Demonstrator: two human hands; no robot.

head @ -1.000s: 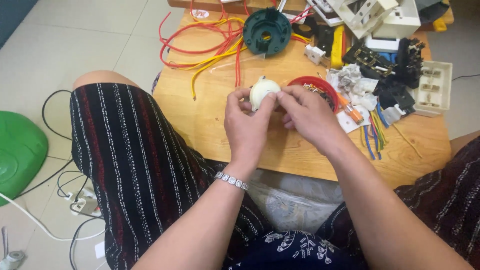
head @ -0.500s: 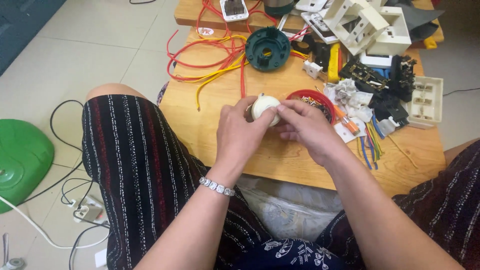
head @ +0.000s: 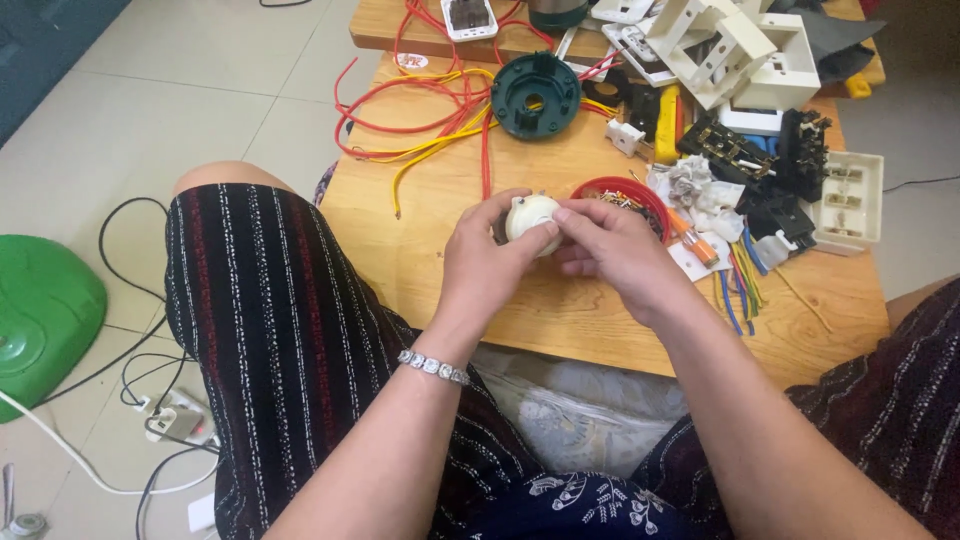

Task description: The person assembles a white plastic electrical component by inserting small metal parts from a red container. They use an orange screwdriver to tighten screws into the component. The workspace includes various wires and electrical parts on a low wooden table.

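Observation:
Both of my hands hold a small round cream-white electrical fitting [head: 530, 215] just above the low wooden table [head: 430, 250]. My left hand [head: 490, 265] cups it from the left and below, thumb on its front. My right hand [head: 615, 255] pinches its right side with the fingertips. A bracelet sits on my left wrist. Directly behind my right hand stands a shallow red dish [head: 625, 195] with small metal parts in it.
Red and yellow wires [head: 430, 120] and a dark green round base [head: 535, 95] lie at the table's back. White switch boxes [head: 740, 50], black parts [head: 770, 150] and short coloured wires [head: 740, 275] crowd the right. A green object [head: 40, 310] and cables [head: 150, 400] are on the floor at left.
The camera has tilted so the table and hands sit lower in view. My hands stay on the cream fitting, and my right fingers have shifted slightly on its side.

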